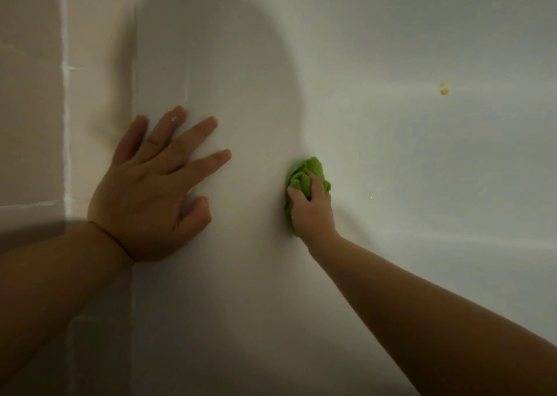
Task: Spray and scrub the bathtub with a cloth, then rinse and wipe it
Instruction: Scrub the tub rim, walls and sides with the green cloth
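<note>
Scrubbing stage, by the look of it. Right hand (312, 209) with fingers (315, 186) curled round bunched green cloth (306, 174), pressed against bathtub (422, 169) wall; unscrubbed surface stretching beyond fingertips. Left hand (156, 181) splayed flat on rim, bracing, gripping nothing.

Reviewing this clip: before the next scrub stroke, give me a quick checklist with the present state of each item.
1. Green cloth gripped by right hand: ok, fingers curl round the bunched cloth.
2. Cloth against the bathtub surface: ok, it appears pressed onto the white wall.
3. Left hand braced: ok, flat on the tub rim, fingers spread.
4. Left hand out of the cloth's way: ok, apart from it.
5. Yellow speck dealt with: not ok, it sits on the tub, far from the cloth.
6. Surface sprayed: cannot tell, too dim.
</note>
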A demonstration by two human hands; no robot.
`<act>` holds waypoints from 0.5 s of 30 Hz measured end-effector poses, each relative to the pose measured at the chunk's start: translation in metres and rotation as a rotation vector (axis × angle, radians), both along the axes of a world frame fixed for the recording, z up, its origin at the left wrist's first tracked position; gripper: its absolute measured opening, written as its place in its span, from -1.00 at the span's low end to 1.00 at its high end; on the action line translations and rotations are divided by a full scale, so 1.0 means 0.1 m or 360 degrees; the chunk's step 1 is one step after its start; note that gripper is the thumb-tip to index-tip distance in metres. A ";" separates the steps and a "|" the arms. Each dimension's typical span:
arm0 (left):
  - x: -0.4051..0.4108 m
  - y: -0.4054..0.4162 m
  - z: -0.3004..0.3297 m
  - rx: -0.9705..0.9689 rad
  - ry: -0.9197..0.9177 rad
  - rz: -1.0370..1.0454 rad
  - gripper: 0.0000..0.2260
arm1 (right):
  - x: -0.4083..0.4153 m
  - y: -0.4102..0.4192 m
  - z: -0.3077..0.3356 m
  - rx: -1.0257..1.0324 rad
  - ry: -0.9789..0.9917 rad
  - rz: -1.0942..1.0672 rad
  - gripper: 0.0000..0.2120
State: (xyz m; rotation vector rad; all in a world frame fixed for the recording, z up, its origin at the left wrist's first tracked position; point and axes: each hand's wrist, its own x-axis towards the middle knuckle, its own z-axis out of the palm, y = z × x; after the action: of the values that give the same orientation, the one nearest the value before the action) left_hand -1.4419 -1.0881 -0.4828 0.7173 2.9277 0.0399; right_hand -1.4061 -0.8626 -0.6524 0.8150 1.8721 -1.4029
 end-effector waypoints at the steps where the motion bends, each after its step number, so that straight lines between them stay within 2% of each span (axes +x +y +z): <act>1: -0.01 0.00 0.00 0.0001 -0.0002 0.0001 -0.45 | 0.00 -0.01 0.09 -0.0045 0.0112 0.0029 -0.43; 5: -0.02 0.00 0.01 0.0003 -0.0009 0.0016 -0.45 | -0.05 0.09 0.12 -0.0052 0.0315 0.0055 -0.49; 10: -0.04 0.00 0.00 0.0032 -0.0014 0.0064 -0.40 | -0.22 0.00 -0.02 0.0009 -0.0001 -0.0226 -0.46; 13: -0.06 0.00 0.01 0.0088 -0.0022 0.0168 -0.34 | -0.21 -0.22 0.27 0.0002 0.0044 -0.0272 -0.45; 15: -0.08 0.00 0.01 0.0109 -0.0030 0.0239 -0.31 | -0.13 -0.36 0.58 -0.0060 0.0204 -0.0211 -0.46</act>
State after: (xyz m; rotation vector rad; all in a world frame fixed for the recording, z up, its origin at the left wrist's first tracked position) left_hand -1.4503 -1.0883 -0.4821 0.5015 2.9688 0.1611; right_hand -1.4189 -0.8990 -0.5942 0.8623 1.9104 -1.6012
